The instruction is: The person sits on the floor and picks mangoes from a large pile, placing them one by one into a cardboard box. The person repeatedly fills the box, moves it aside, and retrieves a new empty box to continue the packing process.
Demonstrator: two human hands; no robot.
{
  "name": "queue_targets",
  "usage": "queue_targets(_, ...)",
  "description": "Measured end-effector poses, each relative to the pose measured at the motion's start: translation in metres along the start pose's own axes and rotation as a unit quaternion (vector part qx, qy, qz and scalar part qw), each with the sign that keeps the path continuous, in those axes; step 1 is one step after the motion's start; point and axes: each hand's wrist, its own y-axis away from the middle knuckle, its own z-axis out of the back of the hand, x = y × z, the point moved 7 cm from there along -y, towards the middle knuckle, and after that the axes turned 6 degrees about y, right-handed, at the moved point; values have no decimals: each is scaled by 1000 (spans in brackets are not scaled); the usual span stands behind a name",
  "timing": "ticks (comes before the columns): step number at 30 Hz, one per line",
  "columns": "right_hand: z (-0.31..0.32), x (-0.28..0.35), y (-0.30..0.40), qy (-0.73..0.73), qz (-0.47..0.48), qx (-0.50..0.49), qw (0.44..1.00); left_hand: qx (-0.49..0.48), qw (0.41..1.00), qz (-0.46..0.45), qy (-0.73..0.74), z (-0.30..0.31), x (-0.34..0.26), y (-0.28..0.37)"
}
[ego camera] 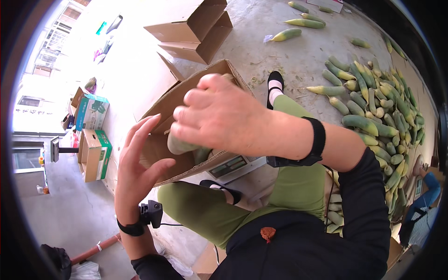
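Note:
An open cardboard box (178, 171) stands between my legs, with a green radish (202, 154) partly visible inside. My right hand (224, 115) is over the box, its fingers curled around a pale green radish (178, 144) whose blunt end shows below the fingers; the rest of it is hidden by the hand. At the box's left side is my left hand (138, 157), fingers and thumb spread, with nothing in it. Both wrists wear black straps with small devices.
A large pile of green radishes (381, 105) lies on the floor at right, with loose radishes (304, 23) at the top. Empty cardboard boxes (196, 28) stand beyond my box; printed cartons (92, 112) are at left. A person (421, 206) is at the far right.

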Motion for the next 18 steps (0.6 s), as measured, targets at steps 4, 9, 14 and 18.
queue_targets(4,-25,38,-12,0,95,2,995,103,982,59,147,-23,15,-8)
queue_targets(9,-40,32,-4,24,82,-81,993,120,952,90,266,-53,44,-25)
queue_targets(14,3,-33,16,-66,-174,-95,978,207,910,137,333,-80,77,-38)
queue_targets(18,7,-95,89,-188,-419,-219,861,293,899,162,282,-113,98,-54)
